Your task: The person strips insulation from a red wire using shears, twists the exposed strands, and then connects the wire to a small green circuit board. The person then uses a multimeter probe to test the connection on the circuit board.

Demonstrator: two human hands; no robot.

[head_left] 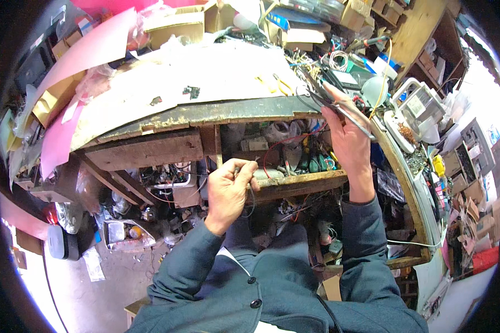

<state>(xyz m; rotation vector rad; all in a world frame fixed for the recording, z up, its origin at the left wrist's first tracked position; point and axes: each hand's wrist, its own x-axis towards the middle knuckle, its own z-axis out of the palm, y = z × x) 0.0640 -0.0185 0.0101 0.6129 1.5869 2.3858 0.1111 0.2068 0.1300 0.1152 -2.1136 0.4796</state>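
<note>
A wooden workbench [169,116] spans the view, its worn front edge running crosswise and bowing at the rim. A pale sheet [228,69] covers much of its top, leaving the broadest open room there, left of the right hand. Beyond that hand, cluttered goods crowd the right side. Under the edge stands an open drawer [311,185] full of tools and wires, its front board close to the person's lap, so room between the hands is tight.

The right hand [347,125] is raised at the bench edge, grasping a slim, flat, dark thing [354,117] with a light rim. That thing sits above the drawer's right end, seen nearly edge-on; its long axis slants from upper left, towards the bench's far side, to lower right. Which end is its front, I cannot tell.

The left hand [230,187] is before the drawer's left end, thumb and fingers pinched on a thin dark cord [253,206] that curves down below them. Yellow-handled pliers [283,85] and a small dark part [191,92] lie on the sheet.
</note>
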